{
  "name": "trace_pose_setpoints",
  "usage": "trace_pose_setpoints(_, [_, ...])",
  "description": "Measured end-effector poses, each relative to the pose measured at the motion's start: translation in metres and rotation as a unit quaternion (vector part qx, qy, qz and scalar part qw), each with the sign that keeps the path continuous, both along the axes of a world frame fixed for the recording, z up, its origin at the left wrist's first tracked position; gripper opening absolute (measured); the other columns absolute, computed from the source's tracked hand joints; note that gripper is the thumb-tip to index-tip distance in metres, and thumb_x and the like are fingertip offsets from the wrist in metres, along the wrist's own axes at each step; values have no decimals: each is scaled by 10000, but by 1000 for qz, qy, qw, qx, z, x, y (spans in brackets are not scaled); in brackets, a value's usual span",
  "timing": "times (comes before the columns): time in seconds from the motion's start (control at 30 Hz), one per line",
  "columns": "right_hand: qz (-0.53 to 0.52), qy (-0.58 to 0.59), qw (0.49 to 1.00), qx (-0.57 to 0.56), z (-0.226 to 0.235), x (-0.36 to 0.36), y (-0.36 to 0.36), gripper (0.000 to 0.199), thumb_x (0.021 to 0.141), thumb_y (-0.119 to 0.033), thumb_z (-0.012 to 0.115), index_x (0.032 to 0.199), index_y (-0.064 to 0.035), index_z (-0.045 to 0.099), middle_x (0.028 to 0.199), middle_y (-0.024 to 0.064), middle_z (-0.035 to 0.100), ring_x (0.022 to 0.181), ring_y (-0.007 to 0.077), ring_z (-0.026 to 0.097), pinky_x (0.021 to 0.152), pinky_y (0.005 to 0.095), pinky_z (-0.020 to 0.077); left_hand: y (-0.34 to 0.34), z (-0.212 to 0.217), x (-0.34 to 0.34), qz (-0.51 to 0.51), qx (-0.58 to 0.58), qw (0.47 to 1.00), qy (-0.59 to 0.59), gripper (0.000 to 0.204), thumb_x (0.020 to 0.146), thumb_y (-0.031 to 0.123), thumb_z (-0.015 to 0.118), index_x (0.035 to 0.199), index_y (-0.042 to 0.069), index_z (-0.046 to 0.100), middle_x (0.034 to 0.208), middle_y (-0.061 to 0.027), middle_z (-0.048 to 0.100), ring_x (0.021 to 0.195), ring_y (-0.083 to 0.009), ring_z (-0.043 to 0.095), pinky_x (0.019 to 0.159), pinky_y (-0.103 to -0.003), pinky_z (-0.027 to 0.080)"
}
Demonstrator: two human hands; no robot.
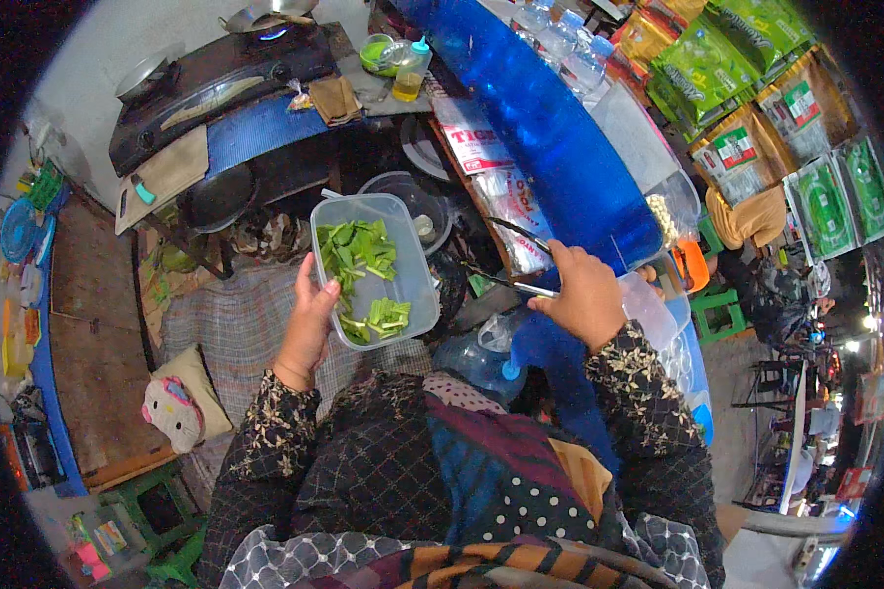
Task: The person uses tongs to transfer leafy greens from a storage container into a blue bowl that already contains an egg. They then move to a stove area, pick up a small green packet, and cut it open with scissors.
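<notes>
- clear rectangular plastic tub in left hand: smooth, slightly cloudy, thin-walled
- chopped green leafy stalks inside: moist-looking, faint sheen
- thin metal tongs in right hand: bare steel, shiny
- blue counter edge: glossy, reflective, looks like plastic or tarp
- black gas stove: matt dark metal, worn
- wooden board table: rough, unfinished brown
- green snack packets: glossy foil-like plastic
- patterned sleeves: soft woven cloth, matt
</notes>
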State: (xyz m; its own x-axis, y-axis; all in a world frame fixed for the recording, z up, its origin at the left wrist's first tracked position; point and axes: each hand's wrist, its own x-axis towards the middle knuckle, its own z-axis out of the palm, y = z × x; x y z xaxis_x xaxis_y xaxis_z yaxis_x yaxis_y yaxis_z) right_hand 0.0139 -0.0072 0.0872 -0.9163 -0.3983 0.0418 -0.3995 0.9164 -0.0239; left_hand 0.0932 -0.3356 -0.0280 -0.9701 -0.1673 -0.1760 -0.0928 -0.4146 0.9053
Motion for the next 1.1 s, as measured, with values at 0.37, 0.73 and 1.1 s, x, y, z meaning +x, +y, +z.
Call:
trace_pose_setpoints(0.37, [-129, -59, 968, -207, -81, 40, 11, 978, 611, -381, 823, 1343, 56, 344, 1156, 234, 524, 1056, 368, 525, 901, 421, 437, 37, -2, -14, -34, 36, 998, -37, 728, 910, 271, 559, 1467, 124, 115, 1360, -128, 388, 1202, -239, 442, 976, -387, 404])
trace_pose_setpoints(0.73, [-172, 26, 927, -333, -104, 52, 23, 1039, 597, -386, 839, 1374, 51, 305, 1096, 175, 520, 950, 298, 530, 827, 340, 448, 63, 10, -26, -70, 52, 995, -40, 753, 902, 252, 576, 1467, 110, 99, 1364, -148, 384, 1201, -245, 451, 982, -374, 401])
trace_pose_setpoints(1.1, [-172, -19, 895, -411, -54, 60, 33, 989, 574, -342, 857, 1370, -16, 369, 1206, 154, 521, 932, 238, 560, 803, 328, 472, 59, 12, -25, -106, 10, 994, 28, 828, 848, 445, 573, 1466, 111, 133, 1421, -123, 307, 1306, -268, 325, 1058, -435, 312])
